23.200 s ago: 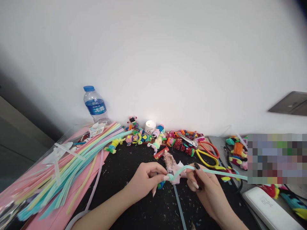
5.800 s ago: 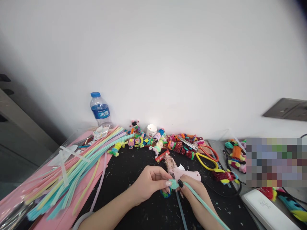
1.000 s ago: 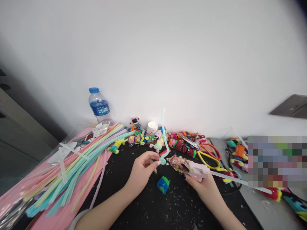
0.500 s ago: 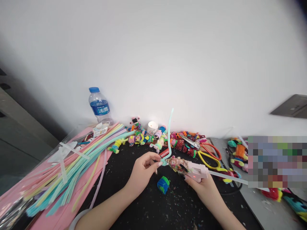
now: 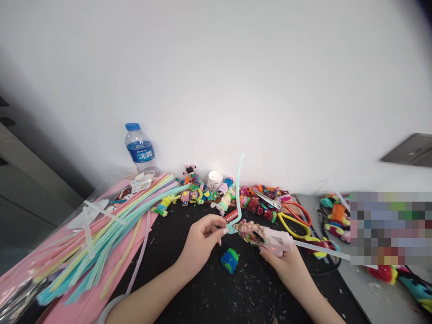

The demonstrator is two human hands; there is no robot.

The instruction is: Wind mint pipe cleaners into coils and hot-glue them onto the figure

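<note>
Between thumb and fingertips, my left hand (image 5: 204,236) pinches the coiled lower end of a light turquoise pipe cleaner (image 5: 238,193), whose long free part stands upright. My right hand (image 5: 281,263) is wrapped round a pale pink hot glue gun (image 5: 275,240) with a small red light on its side. Fuzz and glue crust its front, and the nozzle meets the coil at my left fingertips. A clear glue stick (image 5: 320,249) pokes out of the gun's back. Below the hands, a blue and green pipe cleaner coil (image 5: 230,260) rests on the black mat (image 5: 202,294).
Many pastel pipe cleaners (image 5: 111,229) lie on pink sheets at the left, near a water bottle (image 5: 141,150). Several pipe cleaner figures (image 5: 199,194), a paper cup (image 5: 215,180) and scissors (image 5: 295,218) line the wall side. A blurred patch covers the far right.
Both hands, the pipe cleaner and the glue gun stay almost in place. The pipe cleaner's upright tip has shifted very slightly left.
</note>
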